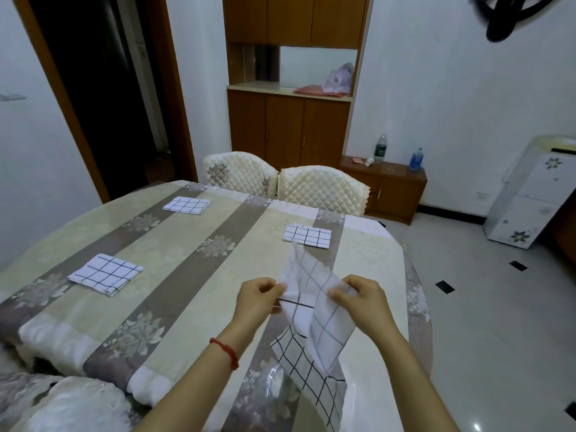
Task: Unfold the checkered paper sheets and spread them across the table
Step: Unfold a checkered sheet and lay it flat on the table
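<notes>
Both hands hold one white checkered sheet (pixel 314 310) above the near right part of the table (pixel 174 294). My left hand (pixel 258 299) pinches its left edge and my right hand (pixel 363 304) pinches its right edge. The sheet is partly opened and blurred, and its lower part (pixel 314 381) hangs toward the table edge. Three folded checkered sheets lie flat on the striped tablecloth: one at the near left (pixel 105 273), one at the far left (pixel 186 205), one at the far right (pixel 307 236).
Two quilted chairs (pixel 321 187) stand at the table's far side. Behind them is a wooden cabinet (pixel 288 129), and a low cabinet (pixel 386 185) carries two bottles. A small white fridge (pixel 530 198) stands at the right. A cushioned seat (pixel 68 403) is at the near left.
</notes>
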`<state>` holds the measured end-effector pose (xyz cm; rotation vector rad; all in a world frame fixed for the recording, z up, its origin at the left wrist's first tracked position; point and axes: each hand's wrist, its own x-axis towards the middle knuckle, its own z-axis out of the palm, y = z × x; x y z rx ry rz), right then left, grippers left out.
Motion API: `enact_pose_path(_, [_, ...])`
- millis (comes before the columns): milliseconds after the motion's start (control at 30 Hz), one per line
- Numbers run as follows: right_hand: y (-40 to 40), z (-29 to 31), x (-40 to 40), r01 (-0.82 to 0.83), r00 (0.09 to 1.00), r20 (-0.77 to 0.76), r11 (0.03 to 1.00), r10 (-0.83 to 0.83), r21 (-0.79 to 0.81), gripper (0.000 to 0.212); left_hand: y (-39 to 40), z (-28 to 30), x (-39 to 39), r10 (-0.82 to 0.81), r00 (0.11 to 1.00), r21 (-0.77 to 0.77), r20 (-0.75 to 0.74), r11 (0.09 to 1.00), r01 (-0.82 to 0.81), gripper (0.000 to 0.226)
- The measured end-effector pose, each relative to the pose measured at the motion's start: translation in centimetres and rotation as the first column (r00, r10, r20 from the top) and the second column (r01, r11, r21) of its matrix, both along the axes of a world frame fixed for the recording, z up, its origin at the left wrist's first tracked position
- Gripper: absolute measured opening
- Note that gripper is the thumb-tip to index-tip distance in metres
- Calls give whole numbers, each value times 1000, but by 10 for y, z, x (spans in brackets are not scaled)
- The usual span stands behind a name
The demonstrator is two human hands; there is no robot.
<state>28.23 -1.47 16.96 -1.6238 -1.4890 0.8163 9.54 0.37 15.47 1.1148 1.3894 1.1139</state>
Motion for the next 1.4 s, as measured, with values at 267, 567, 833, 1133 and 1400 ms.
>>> enact_pose_path(267, [62,0,23,236,964,121,972,-235,6,14,75,-8,-66,130,975,50,-183,991,-123,29])
enact_pose_path(567, [129,38,5,436,860,182,871,-478,228,15,185,24,-122,102,918,246,-384,969,-5,14])
enact_pose_path(833, [130,46,-14,510,834,-5,769,-552,386,14,236,47,-159,93,910,495,-404,859,131,20])
enact_pose_path(1133, [72,-40,-12,645,744,-62,691,-665,327,6,207,-16,-185,123,789,635,-601,674,378,20])
enact_pose_path(1400, [27,-135,-16,536,776,329,838,-538,108,26,172,-109,-199,-7,618,483,-786,616,622,20])
